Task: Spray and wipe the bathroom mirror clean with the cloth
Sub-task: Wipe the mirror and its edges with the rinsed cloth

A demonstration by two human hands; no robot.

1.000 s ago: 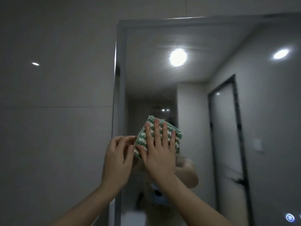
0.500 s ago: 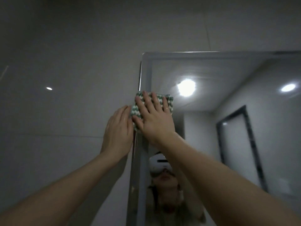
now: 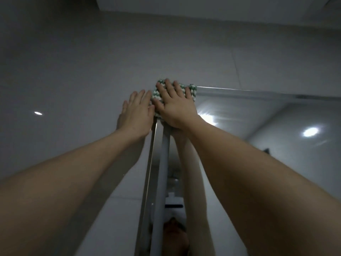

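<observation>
A green-and-white patterned cloth lies flat against the top left corner of the bathroom mirror. My right hand presses on it with fingers spread, covering most of the cloth. My left hand rests flat on the wall just left of the mirror's edge, its fingers touching the cloth's left side. Both arms reach steeply upward. No spray bottle is in view.
The mirror's metal frame runs down from the corner. Grey wall tiles spread to the left and above. The ceiling edge is close overhead. Ceiling lights and my own reflection show in the glass.
Both hands slid the cloth up the mirror from its middle left to the top left corner. The view tilted upward with them.
</observation>
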